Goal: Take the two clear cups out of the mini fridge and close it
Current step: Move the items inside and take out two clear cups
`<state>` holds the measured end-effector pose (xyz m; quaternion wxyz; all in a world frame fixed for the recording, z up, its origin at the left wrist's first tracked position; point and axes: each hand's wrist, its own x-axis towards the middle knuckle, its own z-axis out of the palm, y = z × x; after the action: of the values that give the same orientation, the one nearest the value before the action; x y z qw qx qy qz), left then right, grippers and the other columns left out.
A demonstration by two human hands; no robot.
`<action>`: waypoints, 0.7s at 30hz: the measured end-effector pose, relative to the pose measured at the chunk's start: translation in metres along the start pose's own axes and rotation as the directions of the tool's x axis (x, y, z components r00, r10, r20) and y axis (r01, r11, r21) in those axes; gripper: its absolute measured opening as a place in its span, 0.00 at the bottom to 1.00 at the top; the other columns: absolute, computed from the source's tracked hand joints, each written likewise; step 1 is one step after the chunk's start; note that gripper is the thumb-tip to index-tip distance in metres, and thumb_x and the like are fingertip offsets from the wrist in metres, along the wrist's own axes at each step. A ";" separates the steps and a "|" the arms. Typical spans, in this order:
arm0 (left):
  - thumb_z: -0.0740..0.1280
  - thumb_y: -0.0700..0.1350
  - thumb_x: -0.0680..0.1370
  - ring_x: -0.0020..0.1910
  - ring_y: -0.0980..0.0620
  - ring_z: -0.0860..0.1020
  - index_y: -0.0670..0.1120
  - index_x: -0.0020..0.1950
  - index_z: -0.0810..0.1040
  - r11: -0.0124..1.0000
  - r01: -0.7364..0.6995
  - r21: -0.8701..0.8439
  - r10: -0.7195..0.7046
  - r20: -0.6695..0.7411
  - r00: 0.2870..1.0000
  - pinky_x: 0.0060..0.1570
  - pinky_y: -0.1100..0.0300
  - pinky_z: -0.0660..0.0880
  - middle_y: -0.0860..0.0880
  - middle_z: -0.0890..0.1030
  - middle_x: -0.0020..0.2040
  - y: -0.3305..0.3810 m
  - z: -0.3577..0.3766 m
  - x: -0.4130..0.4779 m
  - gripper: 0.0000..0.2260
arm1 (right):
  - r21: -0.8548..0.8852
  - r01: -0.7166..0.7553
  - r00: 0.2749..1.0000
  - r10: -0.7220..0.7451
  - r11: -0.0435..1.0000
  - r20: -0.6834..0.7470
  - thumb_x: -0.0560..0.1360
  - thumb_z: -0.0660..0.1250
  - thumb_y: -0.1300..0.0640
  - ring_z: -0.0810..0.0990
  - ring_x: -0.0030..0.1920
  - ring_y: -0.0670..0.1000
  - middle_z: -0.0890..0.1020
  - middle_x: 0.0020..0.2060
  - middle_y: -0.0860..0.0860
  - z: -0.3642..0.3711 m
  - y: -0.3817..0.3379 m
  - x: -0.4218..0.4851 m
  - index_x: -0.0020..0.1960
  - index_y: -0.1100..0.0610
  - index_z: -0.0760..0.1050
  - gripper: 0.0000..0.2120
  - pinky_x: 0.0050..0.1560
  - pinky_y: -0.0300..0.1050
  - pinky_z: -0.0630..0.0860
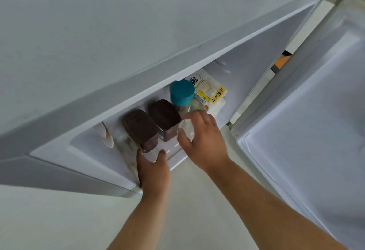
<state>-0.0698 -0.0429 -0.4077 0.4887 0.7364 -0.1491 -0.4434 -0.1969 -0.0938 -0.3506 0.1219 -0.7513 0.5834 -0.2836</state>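
The mini fridge (110, 93) stands open below me, its door (308, 115) swung out to the right. My left hand (153, 172) reaches to the front of the shelf, with thumb and fingers curled around a clear cup (151, 156) that is hard to make out against the white floor of the fridge. My right hand (205, 141) is further in, its fingers wrapped over a second clear cup (187, 126) beside the brown-lidded boxes. Both cups are still inside the fridge and partly hidden by my fingers.
Two brown-lidded containers (141, 127) (165, 117) stand just behind the cups. A teal-capped bottle (182, 92) and a bagged loaf with a yellow label (212, 95) sit deeper in. Pale floor lies below the fridge.
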 end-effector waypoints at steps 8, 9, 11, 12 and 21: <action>0.68 0.48 0.75 0.51 0.50 0.83 0.51 0.60 0.77 0.984 -0.024 0.177 0.004 0.114 0.993 0.53 0.45 0.81 0.51 0.83 0.55 0.000 0.003 -0.007 0.13 | -0.002 -0.298 0.952 0.298 0.954 0.068 0.75 0.70 0.35 0.74 0.66 0.52 0.74 0.70 0.46 -0.004 0.041 -0.010 0.72 0.44 0.67 0.30 0.63 0.55 0.77; 0.68 0.48 0.75 0.50 0.52 0.82 0.53 0.57 0.77 0.966 -0.080 0.246 0.043 0.154 0.987 0.51 0.49 0.81 0.55 0.83 0.53 0.002 0.005 -0.009 0.11 | -0.038 -0.259 0.961 0.262 0.965 0.089 0.75 0.71 0.35 0.75 0.66 0.53 0.73 0.72 0.46 -0.003 0.040 -0.005 0.74 0.44 0.65 0.33 0.60 0.54 0.77; 0.68 0.49 0.76 0.51 0.57 0.81 0.56 0.54 0.77 0.876 -0.254 0.411 0.156 0.258 0.954 0.46 0.59 0.76 0.61 0.81 0.50 0.006 0.010 -0.010 0.08 | -0.137 -0.168 0.971 0.188 0.976 0.148 0.74 0.73 0.36 0.79 0.62 0.54 0.71 0.74 0.46 0.002 0.040 0.008 0.77 0.43 0.61 0.37 0.53 0.51 0.80; 0.68 0.50 0.76 0.51 0.57 0.80 0.57 0.54 0.76 0.812 -0.335 0.477 0.198 0.314 0.928 0.46 0.60 0.74 0.62 0.80 0.50 0.008 0.011 -0.010 0.08 | -0.186 -0.131 0.969 0.165 0.974 0.183 0.75 0.73 0.37 0.80 0.61 0.55 0.70 0.75 0.46 0.004 0.041 0.014 0.78 0.43 0.59 0.38 0.50 0.50 0.82; 0.70 0.53 0.77 0.53 0.50 0.81 0.55 0.60 0.77 0.499 -0.593 0.632 0.342 0.485 0.805 0.49 0.54 0.78 0.55 0.81 0.59 0.016 0.025 -0.003 0.13 | -0.198 -0.050 0.985 0.082 0.979 0.153 0.76 0.72 0.44 0.83 0.54 0.55 0.74 0.72 0.48 -0.005 0.049 0.016 0.77 0.44 0.60 0.34 0.45 0.48 0.81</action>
<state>-0.0877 -0.0636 -0.3958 0.2074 0.7253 -0.5878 -0.2922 -0.2367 -0.1221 -0.3674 0.1040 -0.7601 0.6212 -0.1600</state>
